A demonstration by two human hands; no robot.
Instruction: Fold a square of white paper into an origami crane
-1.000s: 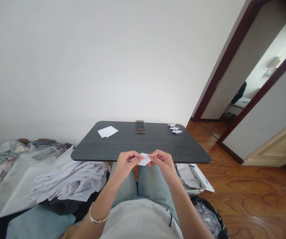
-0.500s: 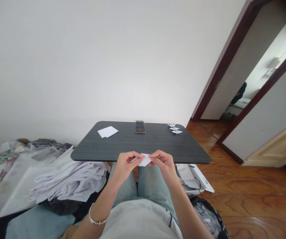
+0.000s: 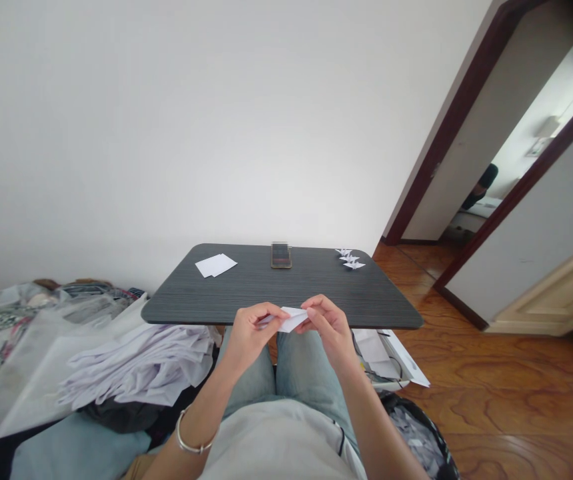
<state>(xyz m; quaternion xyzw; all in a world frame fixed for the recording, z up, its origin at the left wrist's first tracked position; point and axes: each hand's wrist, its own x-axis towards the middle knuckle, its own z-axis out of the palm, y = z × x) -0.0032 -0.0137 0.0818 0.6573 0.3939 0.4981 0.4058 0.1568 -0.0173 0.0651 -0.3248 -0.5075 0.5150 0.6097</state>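
Note:
A small folded piece of white paper (image 3: 292,320) is held at the near edge of the dark table (image 3: 246,290), above my lap. My left hand (image 3: 255,327) pinches its left end between thumb and fingers. At the other end, my right hand (image 3: 326,322) grips the paper with thumb and fingertips. White paper sheets (image 3: 216,265) lie overlapping on the table's left side. Three folded paper cranes (image 3: 350,259) stand in a row at the far right corner.
A phone (image 3: 281,255) sits at the table's back edge by the wall. Piled clothes (image 3: 141,363) are on the left. Below the table on the right are a white box (image 3: 386,360) and a black bag (image 3: 416,433) of paper scraps. A doorway opens on the right.
My right hand has shifted slightly up and right along the paper, its fingers spreading a little, so more of the paper shows. My left hand keeps its pinch.

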